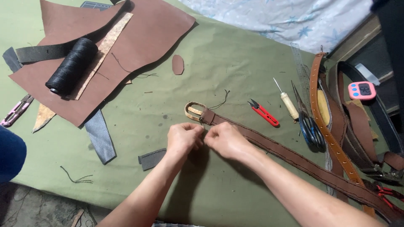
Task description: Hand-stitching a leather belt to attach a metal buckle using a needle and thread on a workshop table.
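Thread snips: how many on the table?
2. Red-handled snips lie right of the belt buckle, beside the awl. Pink-handled snips lie at the left table edge. More may be hidden under the leather sheet.

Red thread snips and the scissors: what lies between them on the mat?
An awl with a pale handle lies between the red snips and scissors, in the head view.

Both hands pinched together right over the brown stitched belt [294,162], left hand [183,138] and right hand [225,139] touching, just below the buckle [194,112]. Red thread snips [264,113] and black thread spool [72,65] sit on the green surface [235,63].
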